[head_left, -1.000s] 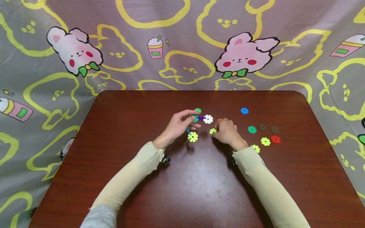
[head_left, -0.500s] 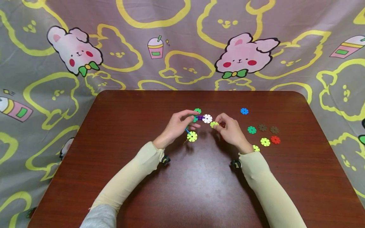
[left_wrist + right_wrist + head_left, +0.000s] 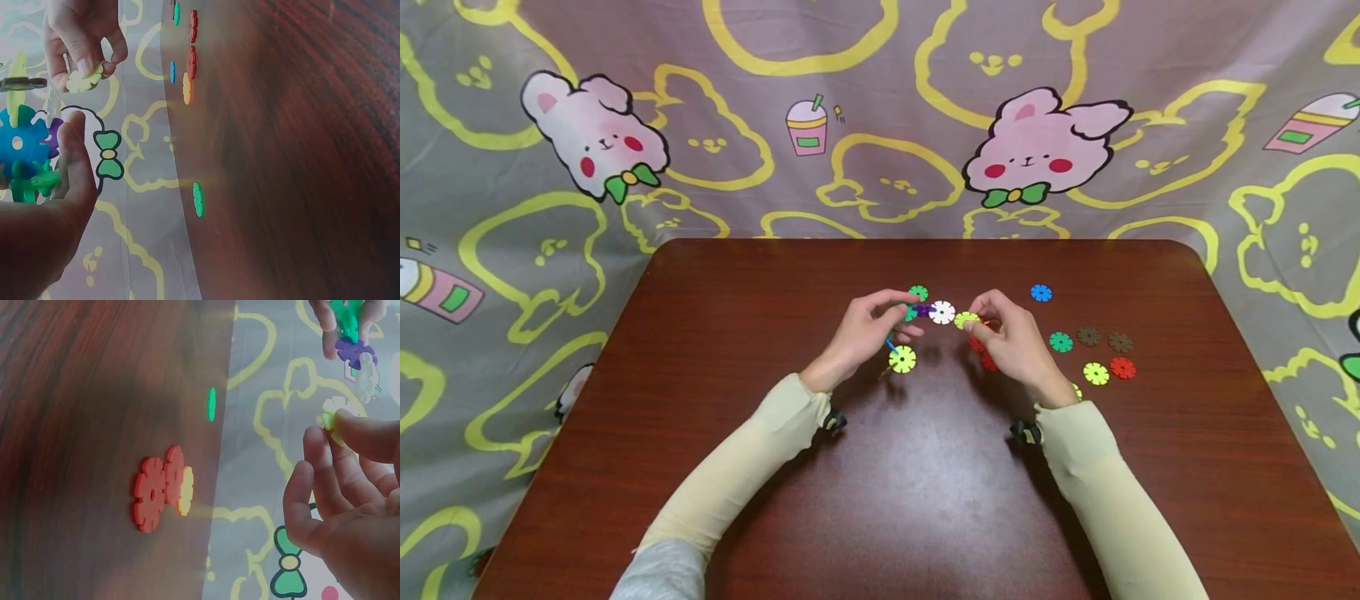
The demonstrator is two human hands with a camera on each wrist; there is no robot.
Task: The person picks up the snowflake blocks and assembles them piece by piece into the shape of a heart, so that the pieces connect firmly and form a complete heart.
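My left hand (image 3: 859,337) holds a cluster of joined slotted plastic discs, raised above the table. In it are a green disc (image 3: 347,314), a purple disc (image 3: 356,352), a white disc (image 3: 936,316) at the right end, a blue disc (image 3: 28,131) and a yellow disc (image 3: 895,364) hanging lower. Between thumb and fingers, my right hand (image 3: 1011,337) pinches a single yellow-green disc (image 3: 81,80). That disc is just right of the white one in the head view, with a small gap between them. The left palm hides part of the cluster.
Under my right hand lie red discs (image 3: 144,509) and an orange disc (image 3: 185,492). A green disc (image 3: 918,292) lies behind my left fingertips. Farther right on the brown table (image 3: 775,533) are a blue disc (image 3: 1041,292) and several others. A patterned cloth (image 3: 880,108) hangs behind.
My right hand has lifted the yellow-green disc and brought it away from me, level with the white disc. Red discs beneath that hand have come into view. My left hand stays almost still.
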